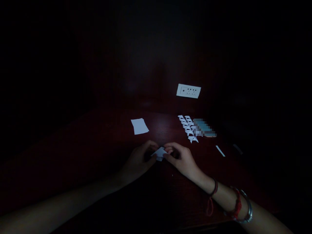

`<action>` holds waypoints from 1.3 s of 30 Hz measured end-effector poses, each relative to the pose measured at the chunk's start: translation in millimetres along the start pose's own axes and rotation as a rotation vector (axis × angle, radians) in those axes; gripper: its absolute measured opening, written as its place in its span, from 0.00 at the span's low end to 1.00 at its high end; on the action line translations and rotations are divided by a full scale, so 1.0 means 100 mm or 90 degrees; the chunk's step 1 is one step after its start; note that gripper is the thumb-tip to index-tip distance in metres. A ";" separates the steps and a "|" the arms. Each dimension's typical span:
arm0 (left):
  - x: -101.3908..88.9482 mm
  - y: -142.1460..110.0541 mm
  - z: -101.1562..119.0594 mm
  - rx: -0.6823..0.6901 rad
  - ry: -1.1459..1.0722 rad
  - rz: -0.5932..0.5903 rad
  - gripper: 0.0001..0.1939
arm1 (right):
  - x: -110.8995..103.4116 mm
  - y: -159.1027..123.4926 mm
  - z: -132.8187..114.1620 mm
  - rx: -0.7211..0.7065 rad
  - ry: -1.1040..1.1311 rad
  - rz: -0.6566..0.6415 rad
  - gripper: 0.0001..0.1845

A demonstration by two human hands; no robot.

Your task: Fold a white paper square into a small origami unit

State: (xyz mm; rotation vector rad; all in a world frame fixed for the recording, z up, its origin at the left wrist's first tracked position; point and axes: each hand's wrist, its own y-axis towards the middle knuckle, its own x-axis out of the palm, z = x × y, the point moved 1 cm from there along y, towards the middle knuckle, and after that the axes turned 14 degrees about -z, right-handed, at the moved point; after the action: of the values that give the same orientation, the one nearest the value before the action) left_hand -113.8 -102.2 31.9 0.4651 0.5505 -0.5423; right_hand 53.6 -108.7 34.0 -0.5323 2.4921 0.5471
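Note:
Between my two hands is a small folded piece of white paper [160, 152], roughly triangular with a flap below. My left hand [142, 157] pinches its left corner between thumb and fingers. From the right, my right hand [180, 157] grips the other corner in the same way, its thumb on the near side. Beyond my hands lies a small stack of white paper sheets [139, 126]. To the right, folded white paper pieces [187, 129] are set out in two slanting rows.
Against the folded pieces lies a phone-like flat object [206, 127], blurred by pixelation. A thin white paper strip [220, 151] is on the dark red table [163, 125] at right. Behind, a white power socket [188, 91] is on the wall. The surroundings are very dark.

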 end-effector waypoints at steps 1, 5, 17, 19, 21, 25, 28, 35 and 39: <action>0.00 -0.01 0.01 -0.003 0.024 0.009 0.09 | 0.00 0.00 -0.02 0.001 -0.008 0.011 0.13; -0.02 -0.01 0.05 -0.001 0.119 0.026 0.09 | -0.02 0.01 -0.07 -0.005 -0.048 0.032 0.09; -0.04 0.04 0.04 0.055 0.200 0.069 0.04 | -0.03 0.02 -0.16 -0.042 -0.153 0.042 0.06; -0.04 0.05 0.02 0.055 0.183 0.073 0.02 | -0.03 0.01 -0.16 -0.040 -0.166 0.039 0.06; -0.04 0.06 0.02 0.054 0.146 0.065 0.02 | -0.03 0.01 -0.15 -0.046 -0.178 0.027 0.07; -0.05 0.07 0.02 0.034 0.085 0.038 0.03 | -0.03 0.02 -0.13 -0.055 -0.172 0.000 0.07; -0.05 0.06 0.03 0.025 0.079 0.037 0.03 | -0.03 0.02 -0.13 -0.037 -0.159 0.009 0.05; -0.02 0.06 0.03 0.020 0.087 0.040 0.05 | -0.03 0.01 -0.15 -0.057 -0.184 -0.011 0.07; -0.03 0.06 0.04 0.025 0.086 -0.001 0.04 | -0.02 0.01 -0.15 -0.055 -0.237 -0.018 0.07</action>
State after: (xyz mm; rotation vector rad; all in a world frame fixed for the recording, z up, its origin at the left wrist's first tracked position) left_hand -110.6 -98.9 38.2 0.5408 0.6699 -0.5265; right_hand 48.7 -114.6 46.7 -0.4513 2.1136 0.6781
